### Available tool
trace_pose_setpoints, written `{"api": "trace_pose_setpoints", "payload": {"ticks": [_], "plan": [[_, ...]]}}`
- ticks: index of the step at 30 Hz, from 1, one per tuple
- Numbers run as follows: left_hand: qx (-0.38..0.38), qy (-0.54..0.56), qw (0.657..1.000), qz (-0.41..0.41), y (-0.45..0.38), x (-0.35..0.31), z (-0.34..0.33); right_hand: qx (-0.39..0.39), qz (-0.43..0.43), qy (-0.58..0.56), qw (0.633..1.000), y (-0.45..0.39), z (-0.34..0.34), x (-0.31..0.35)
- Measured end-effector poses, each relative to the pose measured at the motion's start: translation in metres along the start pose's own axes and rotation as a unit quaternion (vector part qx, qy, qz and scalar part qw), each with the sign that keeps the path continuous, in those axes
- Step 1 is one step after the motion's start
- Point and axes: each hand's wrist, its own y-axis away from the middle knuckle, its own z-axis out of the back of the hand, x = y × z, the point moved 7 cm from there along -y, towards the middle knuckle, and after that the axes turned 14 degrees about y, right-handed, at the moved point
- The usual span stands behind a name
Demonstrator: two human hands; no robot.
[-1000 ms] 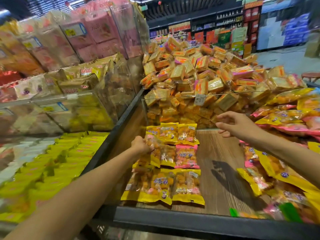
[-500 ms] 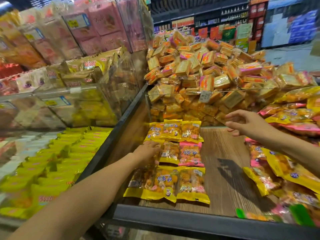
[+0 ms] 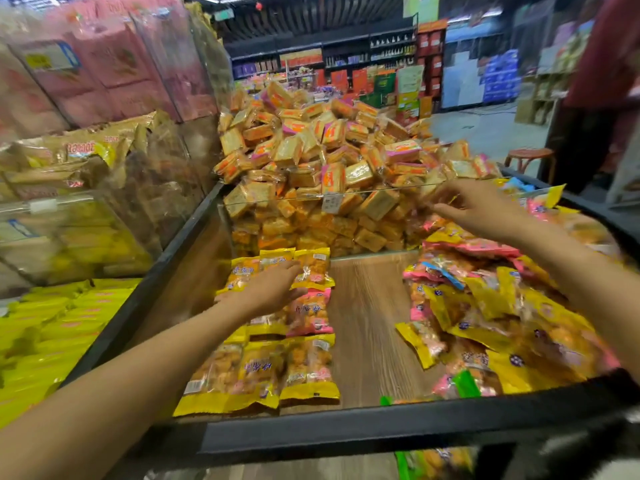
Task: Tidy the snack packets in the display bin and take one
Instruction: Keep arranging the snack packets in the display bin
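The display bin (image 3: pixel 363 433) has a black rim and a wood-grain floor. On its left side lie neat rows of yellow and pink snack packets (image 3: pixel 308 372). My left hand (image 3: pixel 268 289) rests flat on the middle and back rows, fingers spread, holding nothing. A loose heap of the same packets (image 3: pixel 485 327) fills the right side. My right hand (image 3: pixel 474 206) hovers above the back of that heap near the glass divider, fingers slightly curled, with nothing clearly held.
Behind a low glass divider (image 3: pixel 332 199) rises a mound of small orange and pink wrapped blocks (image 3: pixel 322 150). Clear bins of pink bags (image 3: pixel 114 64) and yellow packets (image 3: pixel 52 334) stand to the left. A stool (image 3: pixel 530 155) and a person in red (image 3: pixel 609 64) are at the far right.
My left hand opened and slid forward onto the back rows of packets. My right hand moved right and farther back, over the loose heap. The camera came closer.
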Motion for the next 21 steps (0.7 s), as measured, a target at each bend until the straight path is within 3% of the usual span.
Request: {"api": "trace_pose_setpoints", "payload": {"ticks": [4, 8, 13, 21], "plan": [[-0.032, 0.13, 0.991, -0.004, -0.037, -0.077, -0.004, -0.024, 0.018, 0.087, 0.996, 0.036, 0.019, -0.04], [0.045, 0.245, 0.968, 0.005, -0.052, -0.142, -0.043, -0.038, 0.025, 0.102, 0.994, 0.069, 0.002, -0.063], [0.188, 0.444, 0.869, 0.111, -0.057, -0.184, -0.102, -0.049, 0.07, 0.11, 0.99, 0.07, -0.008, -0.056], [0.127, 0.555, 0.786, 0.242, -0.06, -0.184, -0.131, -0.05, 0.068, 0.098, 0.992, 0.072, -0.006, -0.061]]}}
